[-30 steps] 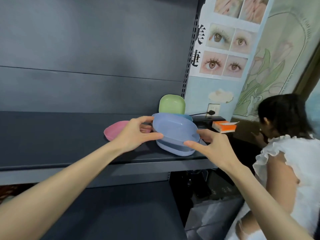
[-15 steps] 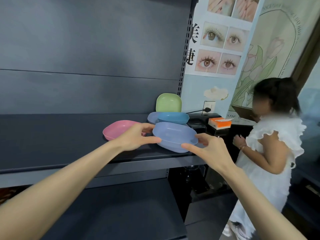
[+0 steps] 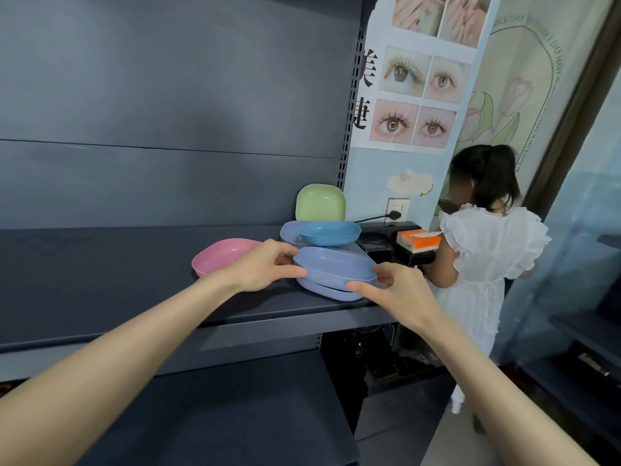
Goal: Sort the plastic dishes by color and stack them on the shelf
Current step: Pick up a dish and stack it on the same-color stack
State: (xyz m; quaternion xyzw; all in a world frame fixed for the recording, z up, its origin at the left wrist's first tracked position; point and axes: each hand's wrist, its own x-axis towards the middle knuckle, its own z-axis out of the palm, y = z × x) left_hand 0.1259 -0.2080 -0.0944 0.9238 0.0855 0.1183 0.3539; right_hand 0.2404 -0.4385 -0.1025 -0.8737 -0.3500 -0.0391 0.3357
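A lavender plastic dish (image 3: 332, 267) is held a little above another lavender dish (image 3: 331, 291) that lies near the front right of the dark shelf (image 3: 100, 274). My left hand (image 3: 265, 269) pinches its left rim, and my right hand (image 3: 393, 289) grips its right rim. To the left lies a pink dish (image 3: 218, 255), partly behind my left hand. Behind, a blue dish (image 3: 331, 233) sits on a further lavender dish (image 3: 288, 232). A green dish (image 3: 321, 203) leans upright against the shelf's back wall.
A person in a white dress (image 3: 484, 250) stands just right of the shelf. An orange tissue box (image 3: 418, 239) sits on a black stand (image 3: 386, 243) beside the shelf end. A lower shelf board (image 3: 235, 415) juts out below.
The lavender dish in both hands sits slightly higher, showing the second lavender dish under it again. The person on the right turned away towards the wall.
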